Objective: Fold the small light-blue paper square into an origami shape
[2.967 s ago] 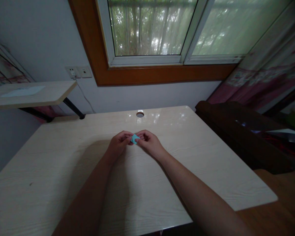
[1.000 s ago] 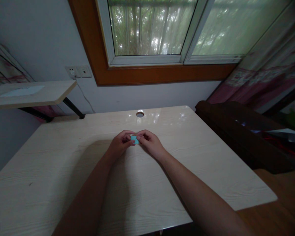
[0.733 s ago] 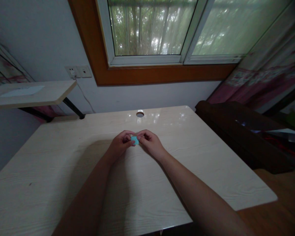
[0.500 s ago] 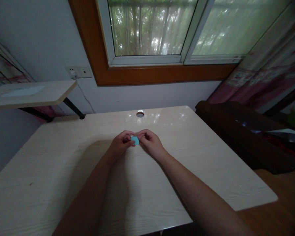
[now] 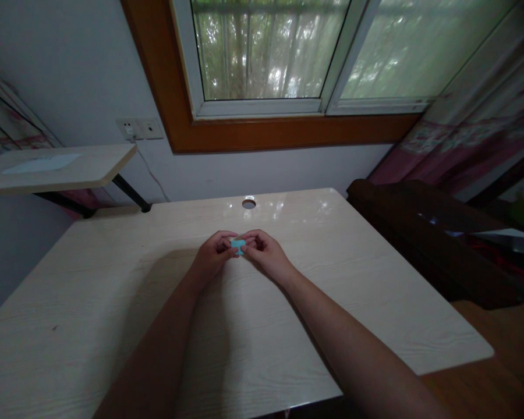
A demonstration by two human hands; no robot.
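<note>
Paper piece: the small teal paper piece (image 5: 238, 245) sits pinched between the fingertips of both hands, over the middle of the desk (image 5: 113, 302), a little toward its far edge.
Left hand: the left hand (image 5: 212, 259) is curled, its fingertips closed on the left end of the paper piece, with the heel of the hand low over the desk.
Right hand: the right hand (image 5: 264, 256) is curled the same way and grips the right end; the two sets of fingertips almost meet.
Edges: the far desk edge, with the cable hole (image 5: 248, 203), lies near the hands. The right edge is well apart, and beyond it stands dark furniture (image 5: 419, 233). The near edge is under the forearms.
Open room: bare desk spreads wide to the left and to the right of the hands. The shelf (image 5: 70, 166) stands off past the far left corner, clear of both arms.
Long axis: the visible strip of paper runs left to right, from one hand to the other (most of it is hidden by the fingers, so its full outline cannot be told).
Facing: its flat teal face is turned up toward the camera.
Change: half a second ago the paper showed as a squarer patch a touch lower; now it looks wider than tall. The hands have kept their place.
</note>
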